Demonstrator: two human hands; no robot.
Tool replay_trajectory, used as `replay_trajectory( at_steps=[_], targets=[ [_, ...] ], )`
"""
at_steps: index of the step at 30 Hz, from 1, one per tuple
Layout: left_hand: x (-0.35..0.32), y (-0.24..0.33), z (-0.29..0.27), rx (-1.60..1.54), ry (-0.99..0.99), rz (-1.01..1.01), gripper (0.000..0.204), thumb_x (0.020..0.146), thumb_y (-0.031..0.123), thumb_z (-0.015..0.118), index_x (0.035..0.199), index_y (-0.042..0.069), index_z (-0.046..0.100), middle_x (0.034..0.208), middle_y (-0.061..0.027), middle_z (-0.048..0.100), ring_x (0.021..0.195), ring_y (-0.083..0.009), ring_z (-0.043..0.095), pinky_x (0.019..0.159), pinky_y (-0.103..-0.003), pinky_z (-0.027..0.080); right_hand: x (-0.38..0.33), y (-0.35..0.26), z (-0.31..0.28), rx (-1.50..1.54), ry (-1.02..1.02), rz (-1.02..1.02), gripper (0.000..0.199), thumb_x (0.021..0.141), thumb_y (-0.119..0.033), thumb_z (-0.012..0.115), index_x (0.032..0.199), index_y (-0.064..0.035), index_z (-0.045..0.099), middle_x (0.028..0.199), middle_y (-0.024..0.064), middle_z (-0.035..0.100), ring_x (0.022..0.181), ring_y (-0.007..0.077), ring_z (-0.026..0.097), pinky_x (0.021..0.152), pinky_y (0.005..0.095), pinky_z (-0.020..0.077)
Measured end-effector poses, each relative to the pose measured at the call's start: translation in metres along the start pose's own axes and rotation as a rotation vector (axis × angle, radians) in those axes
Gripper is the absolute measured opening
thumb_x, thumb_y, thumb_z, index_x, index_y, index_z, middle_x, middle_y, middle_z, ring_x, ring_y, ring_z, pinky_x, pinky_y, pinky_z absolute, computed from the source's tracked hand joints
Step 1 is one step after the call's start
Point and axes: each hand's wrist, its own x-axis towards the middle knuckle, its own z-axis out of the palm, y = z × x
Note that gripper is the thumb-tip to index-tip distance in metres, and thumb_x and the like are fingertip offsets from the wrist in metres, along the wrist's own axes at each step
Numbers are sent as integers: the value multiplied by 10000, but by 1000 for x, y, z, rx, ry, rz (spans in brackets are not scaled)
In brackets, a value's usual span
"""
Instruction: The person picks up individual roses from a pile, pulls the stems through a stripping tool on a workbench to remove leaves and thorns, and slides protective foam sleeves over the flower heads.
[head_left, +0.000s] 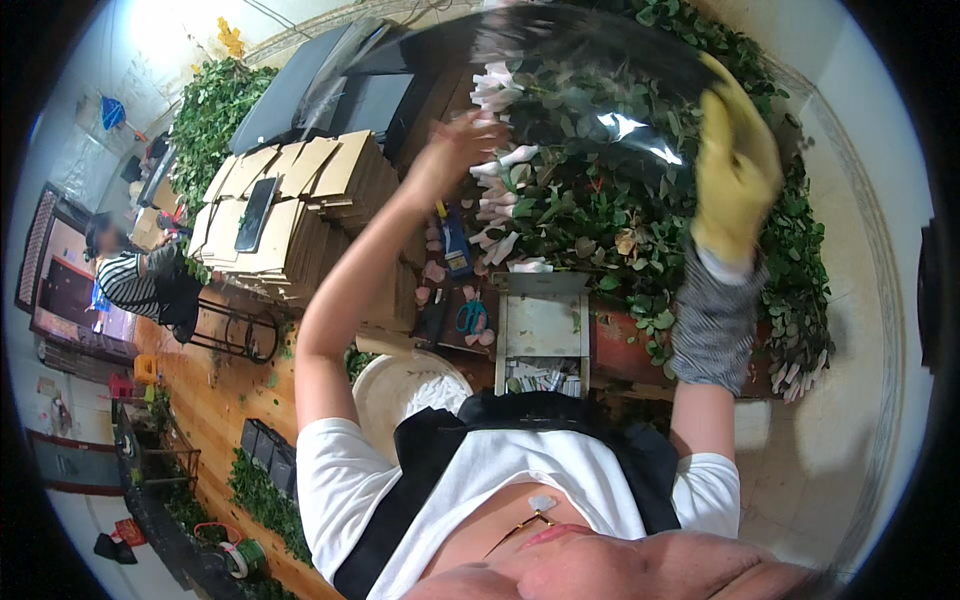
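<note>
My right hand (738, 170), in a yellow glove with a grey patterned sleeve above it, is raised at the right and closed on the edge of a clear plastic sheet (560, 40). The sheet arches across the top of the view, shiny and blurred by motion. Below it lies a heap of leafy cut flower stems (590, 190), their pale pink and white covered heads (495, 90) lined up on the left side. My bare left hand (458, 150) is beside those heads, somewhat smeared, with fingers stretched out and nothing visible in them.
Stacked cardboard pieces (330, 190) stand at the left, a black phone (257, 215) on top. Teal scissors (471, 317) lie near a metal box (543, 320). A white tub (375, 400) is close to my body. Another person (130, 270) sits at the far left beside a black stool (235, 325).
</note>
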Motion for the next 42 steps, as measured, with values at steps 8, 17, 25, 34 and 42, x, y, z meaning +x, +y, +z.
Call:
replay_trajectory(
  at_steps=[8,17,25,34,42],
  targets=[
    [42,-1,-146,-60,874,-256,257,928,118,709,1135,-19,642,1043,-104,689,835,-230,677,733,-370,569,-57,-43,-114,-97,-814,-620,279,856,-199,593,1082,-103,724,1070,99,690,1041,256,648,1037,436,477],
    [37,19,15,1004,346,-17,676,896,89,686,1508,68,399,1517,-178,449,1362,-308,478,1090,-419,444,-68,26,-122,360,-1120,-197,433,707,14,654,1128,-69,712,1164,128,689,1053,302,658,966,457,494],
    [-45,-9,152,947,-14,581,574,806,63,723,1355,100,562,1185,-136,671,930,-328,676,775,-390,560,-36,38,-43,479,-1237,-115,219,730,-96,781,918,-24,697,1151,155,658,1113,367,596,1013,454,443],
    [-196,-201,75,932,363,-390,146,903,178,687,943,38,700,867,-114,711,778,-296,696,666,-406,552,-200,39,25,154,-1082,31,326,621,-81,822,916,-67,685,1025,91,698,1042,269,643,1061,455,440],
    [-172,-321,104,756,-114,9,399,845,308,648,1164,72,611,1162,-122,636,1128,-308,585,981,-439,454,-243,26,104,398,-1261,143,364,609,-79,814,955,-74,701,984,84,678,1020,280,628,1026,451,449]
  ],
)
